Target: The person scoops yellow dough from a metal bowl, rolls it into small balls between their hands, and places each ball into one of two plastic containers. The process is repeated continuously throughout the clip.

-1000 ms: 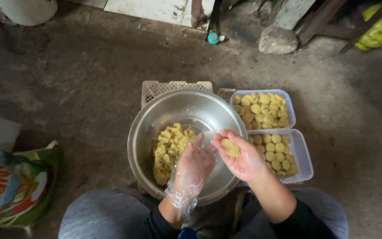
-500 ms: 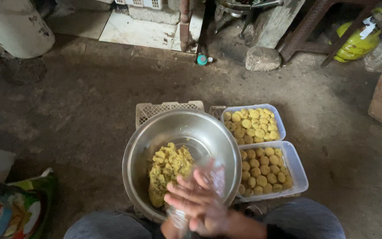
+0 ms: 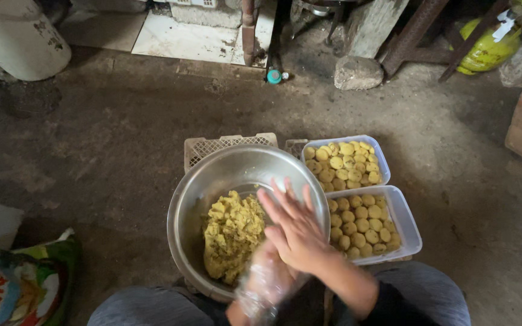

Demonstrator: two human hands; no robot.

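My right hand (image 3: 294,226) lies flat, fingers spread, on top of my left hand (image 3: 267,281), which wears a clear plastic glove. Both palms are pressed together over the near right rim of a large steel bowl (image 3: 212,175). Whatever is between the palms is hidden. A heap of yellow dough (image 3: 231,235) sits in the bowl just left of my hands. To the right stand two clear plastic tubs, a far tub (image 3: 382,158) and a near tub (image 3: 407,223), both filled with several small round yellow dough balls.
The bowl rests on a beige plastic crate (image 3: 212,145) on a dirty concrete floor. A colourful printed bag (image 3: 19,284) lies at the lower left. A white container (image 3: 19,36), a stone (image 3: 357,72) and a yellow-green gas cylinder (image 3: 490,42) stand further off.
A second ago my right hand held up a small yellow dough piece beside the gloved left hand. Since then it has come down flat onto the left palm, covering the piece. The view tilted up.
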